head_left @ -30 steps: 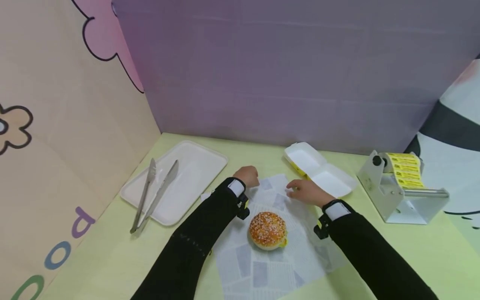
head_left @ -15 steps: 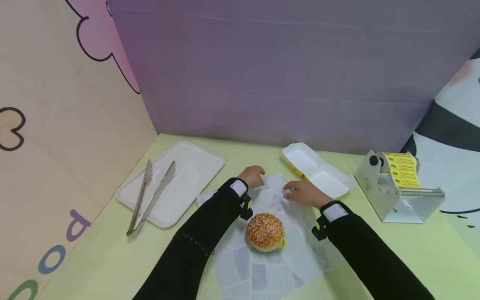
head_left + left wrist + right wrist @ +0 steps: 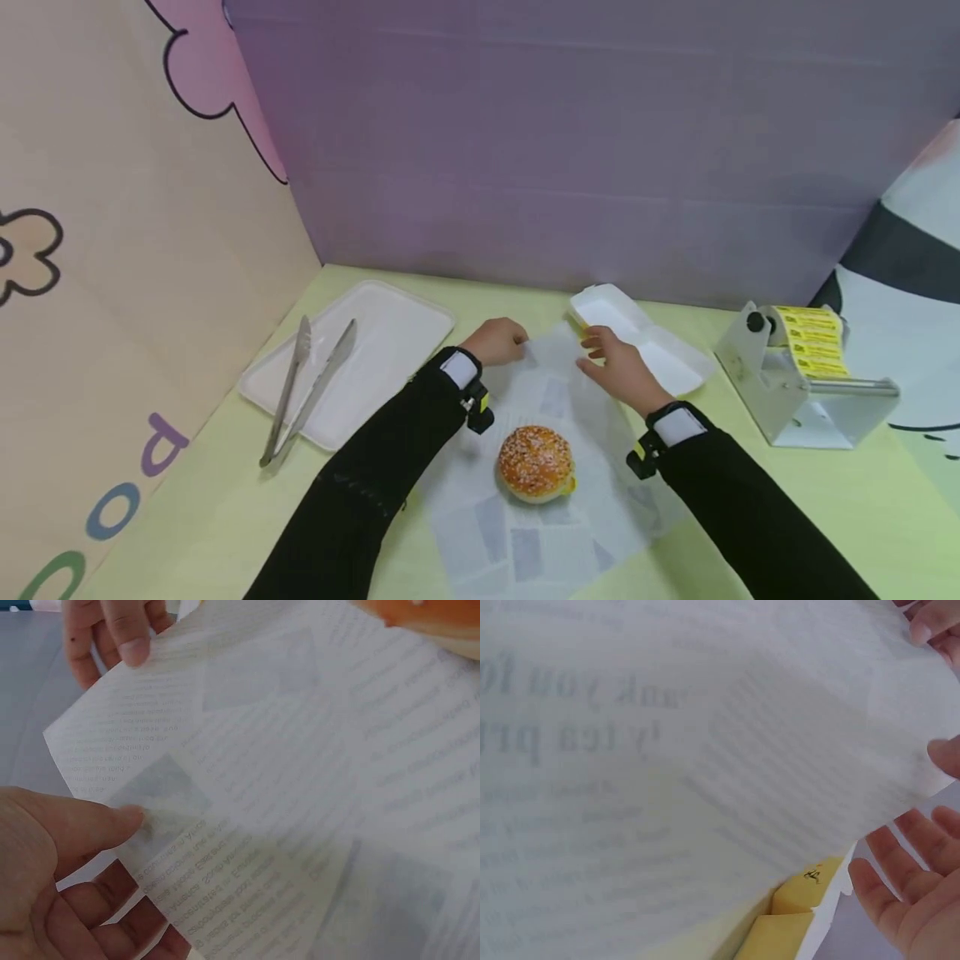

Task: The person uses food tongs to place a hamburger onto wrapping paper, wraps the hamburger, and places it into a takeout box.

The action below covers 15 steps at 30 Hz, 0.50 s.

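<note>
A burger with a sesame-seed bun sits on a sheet of newsprint-patterned wrapping paper. At the sheet's far edge, my left hand pinches the paper, thumb on top and the index finger hidden beneath it in the left wrist view. My right hand is at the raised far corner, its thumb over the paper and its fingers spread apart past the edge. Just behind that hand lies an opened white takeaway box, partly covered by it; its yellow outside shows in the right wrist view.
On the left, metal tongs lie across a white tray, their handle end past its rim. A label dispenser with a roll of yellow stickers stands at the right. Walls close off the table's back and left side.
The paper's far edge has been raised, and its far corner now stands higher in the head view. My right hand has moved up and spread its fingers. The burger has stayed put.
</note>
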Each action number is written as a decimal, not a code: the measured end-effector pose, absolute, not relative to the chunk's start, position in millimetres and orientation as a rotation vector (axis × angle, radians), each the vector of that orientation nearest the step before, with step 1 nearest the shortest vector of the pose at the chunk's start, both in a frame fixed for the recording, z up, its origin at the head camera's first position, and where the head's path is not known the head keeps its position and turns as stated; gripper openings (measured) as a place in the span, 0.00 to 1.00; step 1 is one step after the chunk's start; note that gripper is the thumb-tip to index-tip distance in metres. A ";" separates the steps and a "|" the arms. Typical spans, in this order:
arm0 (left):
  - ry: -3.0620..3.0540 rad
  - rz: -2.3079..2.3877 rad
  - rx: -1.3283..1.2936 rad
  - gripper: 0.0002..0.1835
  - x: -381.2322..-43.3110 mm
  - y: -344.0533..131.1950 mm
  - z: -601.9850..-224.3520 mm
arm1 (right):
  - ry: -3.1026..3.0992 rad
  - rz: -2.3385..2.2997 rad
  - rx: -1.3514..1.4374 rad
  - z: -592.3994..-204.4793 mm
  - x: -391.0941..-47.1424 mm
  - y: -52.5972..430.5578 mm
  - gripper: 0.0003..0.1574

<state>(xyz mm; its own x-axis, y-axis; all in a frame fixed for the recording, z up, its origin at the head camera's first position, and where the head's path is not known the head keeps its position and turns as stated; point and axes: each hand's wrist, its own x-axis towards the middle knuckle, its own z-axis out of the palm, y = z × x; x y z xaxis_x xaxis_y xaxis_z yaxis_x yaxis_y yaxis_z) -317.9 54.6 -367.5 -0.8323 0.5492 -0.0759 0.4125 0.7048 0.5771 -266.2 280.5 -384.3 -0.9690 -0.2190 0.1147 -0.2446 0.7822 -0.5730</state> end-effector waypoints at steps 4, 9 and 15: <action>2.695 0.828 0.764 0.06 -314.3 42.3 -356.2 | -2.874 0.978 0.441 -376.7 -266.2 275.4 0.28; 2.755 0.841 0.715 0.10 -310.5 33.5 -346.5 | -2.770 0.928 0.493 -369.2 -265.7 263.4 0.20; 2.861 0.873 0.631 0.11 -309.6 31.2 -344.1 | -2.697 0.840 0.516 -363.7 -269.9 250.4 0.09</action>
